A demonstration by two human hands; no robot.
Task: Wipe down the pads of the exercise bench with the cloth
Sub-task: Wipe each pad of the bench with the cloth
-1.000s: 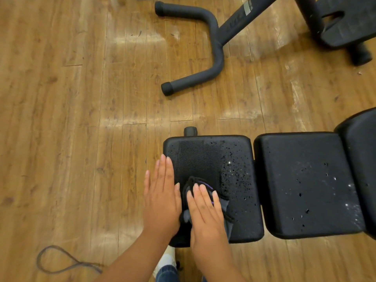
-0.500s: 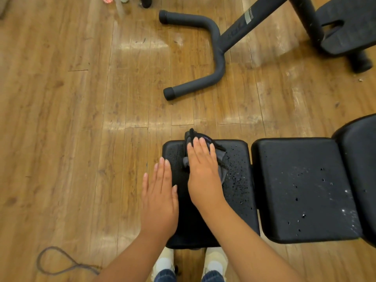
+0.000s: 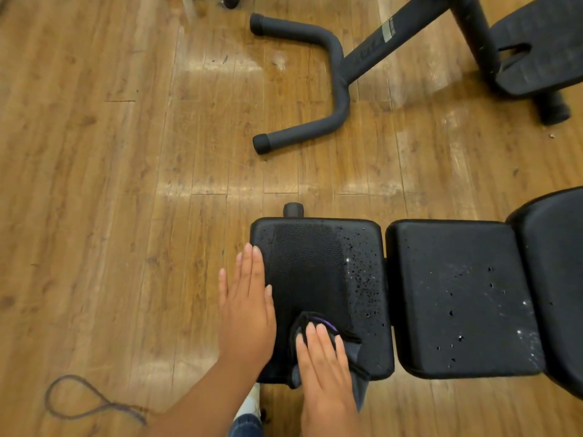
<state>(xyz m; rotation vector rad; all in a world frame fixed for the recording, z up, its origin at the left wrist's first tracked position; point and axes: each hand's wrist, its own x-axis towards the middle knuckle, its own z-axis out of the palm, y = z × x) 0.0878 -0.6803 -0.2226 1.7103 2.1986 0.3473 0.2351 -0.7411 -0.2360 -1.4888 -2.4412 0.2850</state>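
Right hand [image 3: 325, 357] pressed flat, fingers together, on dark cloth [image 3: 317, 323] at near edge of bench's end pad [image 3: 318, 263]. Left hand [image 3: 244, 310] flat and open, holding nothing, resting along that pad's left edge. Wiped strip dull; droplets speckle the pad's right side. Second pad [image 3: 457, 294] just right of end pad, also speckled. Cord loop [image 3: 79, 402] on wood floor [image 3: 94, 184], well left of end pad.

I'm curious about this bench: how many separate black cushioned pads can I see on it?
3. The end black cushioned pad lies under both hands, the middle pad sits right of it, and a third pad is cut off at the right edge. More may lie outside the picture.
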